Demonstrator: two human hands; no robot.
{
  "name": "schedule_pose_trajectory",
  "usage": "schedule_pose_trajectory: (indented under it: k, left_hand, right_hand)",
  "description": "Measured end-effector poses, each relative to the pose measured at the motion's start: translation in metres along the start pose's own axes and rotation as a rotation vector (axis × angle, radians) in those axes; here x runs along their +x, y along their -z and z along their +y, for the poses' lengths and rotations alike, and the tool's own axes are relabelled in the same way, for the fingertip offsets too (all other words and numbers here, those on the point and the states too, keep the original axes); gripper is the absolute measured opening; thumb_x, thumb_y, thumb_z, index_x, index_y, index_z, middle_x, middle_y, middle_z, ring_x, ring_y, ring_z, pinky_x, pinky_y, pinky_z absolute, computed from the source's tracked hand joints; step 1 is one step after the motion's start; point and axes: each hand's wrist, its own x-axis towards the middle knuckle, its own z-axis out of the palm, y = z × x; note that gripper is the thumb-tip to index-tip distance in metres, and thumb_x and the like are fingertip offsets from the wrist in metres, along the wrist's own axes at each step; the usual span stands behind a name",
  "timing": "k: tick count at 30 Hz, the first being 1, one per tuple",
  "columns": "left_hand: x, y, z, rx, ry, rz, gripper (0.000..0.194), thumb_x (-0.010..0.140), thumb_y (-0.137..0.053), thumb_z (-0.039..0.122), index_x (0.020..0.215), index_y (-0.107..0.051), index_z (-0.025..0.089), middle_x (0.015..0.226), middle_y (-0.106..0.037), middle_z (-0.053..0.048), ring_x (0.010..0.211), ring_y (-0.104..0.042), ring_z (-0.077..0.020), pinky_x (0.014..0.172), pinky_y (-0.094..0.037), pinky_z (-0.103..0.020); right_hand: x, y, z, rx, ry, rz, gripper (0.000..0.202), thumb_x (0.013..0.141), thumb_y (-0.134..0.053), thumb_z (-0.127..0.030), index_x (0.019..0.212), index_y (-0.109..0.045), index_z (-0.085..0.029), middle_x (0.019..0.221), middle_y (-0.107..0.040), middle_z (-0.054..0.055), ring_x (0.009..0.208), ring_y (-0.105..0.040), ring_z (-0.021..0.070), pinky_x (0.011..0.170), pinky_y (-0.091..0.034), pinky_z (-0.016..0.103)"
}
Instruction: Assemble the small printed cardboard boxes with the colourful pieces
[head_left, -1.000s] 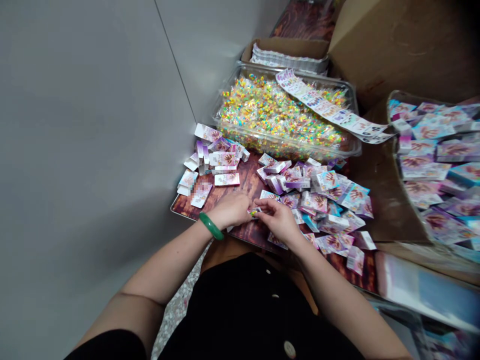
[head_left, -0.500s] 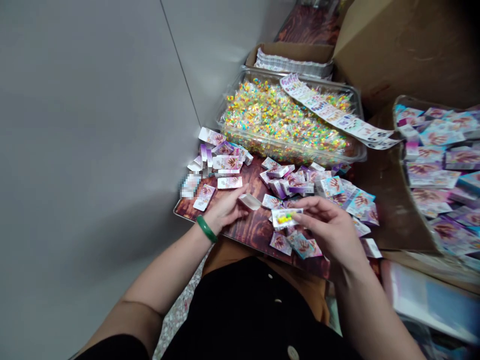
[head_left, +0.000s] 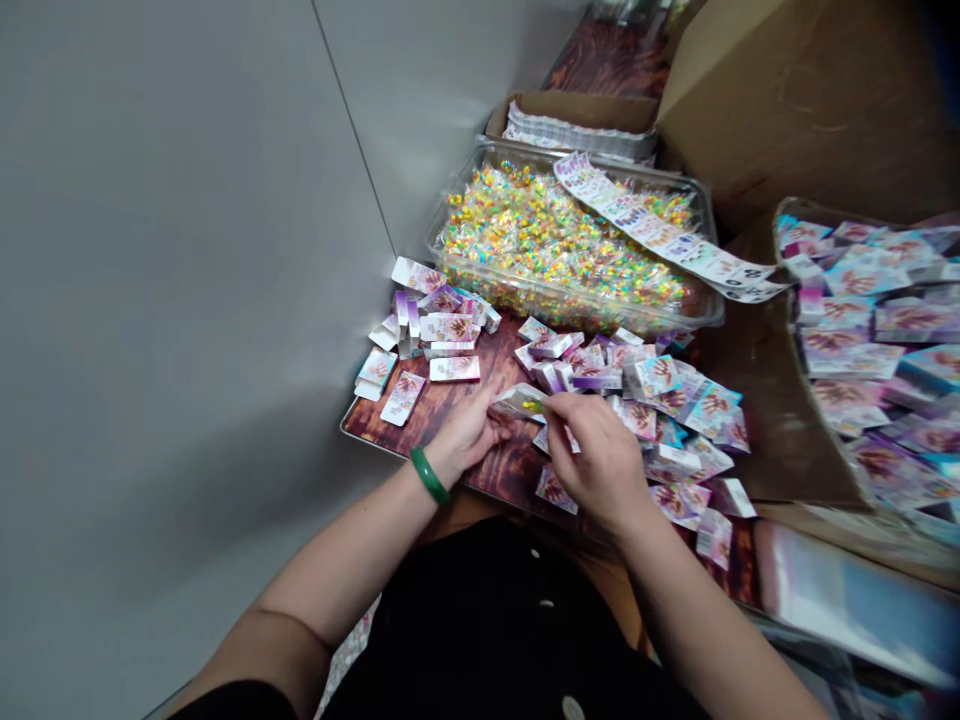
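My left hand (head_left: pixel 466 432), a green bangle at its wrist, is closed on a small printed cardboard box (head_left: pixel 511 402) just above the table. In my right hand (head_left: pixel 600 455), thumb and fingers pinch a small clear packet (head_left: pixel 534 406) with yellow and green pieces in it. The packet is at the box's right end; how far it goes inside is hidden by the fingers and the glare. Several similar boxes (head_left: pixel 454 328) lie to the left of my left hand, some with flaps open. A loose heap of boxes (head_left: pixel 686 395) surrounds my right hand.
A clear plastic tub (head_left: pixel 480 265) full of colourful packets stands behind the hands, a printed paper strip (head_left: pixel 652 225) across it. Further back, a carton (head_left: pixel 577 105) holds stacked sheets. At right, a large carton (head_left: pixel 757 400) contains many boxes. A grey wall (head_left: pixel 187 250) borders the left.
My right hand has moved left, bringing the packet to the end of the box in my left hand. Before, the packet and box were apart. The view has shifted slightly.
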Motion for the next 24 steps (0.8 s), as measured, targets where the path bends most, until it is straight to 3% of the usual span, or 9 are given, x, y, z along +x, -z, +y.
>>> schedule_pose_trajectory:
  k: [8,12,16,20,24]
  left_hand:
    - [0.005,0.001,-0.008,0.148,-0.168,0.026,0.032,0.079,-0.062,0.045,0.068,-0.054,0.015,0.055,-0.052,0.003,0.041,-0.048,-0.0069,0.039,-0.036,-0.018]
    - [0.002,-0.005,-0.008,0.196,-0.217,0.036,0.028,0.08,-0.061,0.042,0.072,-0.055,0.015,0.057,-0.053,0.002,0.042,-0.047,-0.0068,0.038,-0.033,-0.018]
    - [0.001,-0.008,-0.007,0.102,-0.182,0.026,0.024,0.08,-0.061,0.038,0.076,-0.057,0.015,0.062,-0.056,0.001,0.047,-0.052,-0.0085,0.042,-0.038,-0.019]
    - [0.003,-0.006,-0.01,0.027,-0.151,0.017,0.023,0.079,-0.063,0.037,0.083,-0.059,0.014,0.066,-0.058,0.0,0.051,-0.054,-0.0096,0.045,-0.042,-0.021]
    - [0.005,-0.003,-0.016,0.016,-0.182,-0.002,0.024,0.079,-0.064,0.036,0.082,-0.06,0.012,0.065,-0.059,0.0,0.05,-0.054,-0.0094,0.044,-0.042,-0.02]
  right_hand:
    - [0.007,-0.002,0.006,0.171,-0.057,-0.135,0.023,0.085,-0.047,-0.012,0.101,-0.061,-0.021,0.092,-0.069,0.007,0.087,-0.063,0.021,0.08,-0.051,0.037]
    - [0.009,-0.015,0.009,0.172,-0.265,-0.028,0.029,0.082,-0.052,-0.016,0.109,-0.058,-0.022,0.099,-0.068,0.007,0.089,-0.064,0.0212,0.079,-0.051,0.035]
    - [0.008,-0.023,0.008,0.222,-0.446,0.001,0.031,0.08,-0.055,-0.017,0.11,-0.056,-0.023,0.087,-0.069,0.003,0.082,-0.066,0.0206,0.077,-0.05,0.034]
    - [0.009,-0.021,0.009,0.312,-0.462,-0.091,0.039,0.08,-0.054,-0.017,0.118,-0.053,-0.024,0.086,-0.072,0.002,0.083,-0.067,0.0203,0.079,-0.05,0.033]
    - [0.018,-0.017,0.009,0.151,-0.396,-0.251,0.046,0.079,-0.052,-0.015,0.124,-0.053,-0.024,0.089,-0.071,0.004,0.085,-0.066,0.0234,0.077,-0.049,0.036]
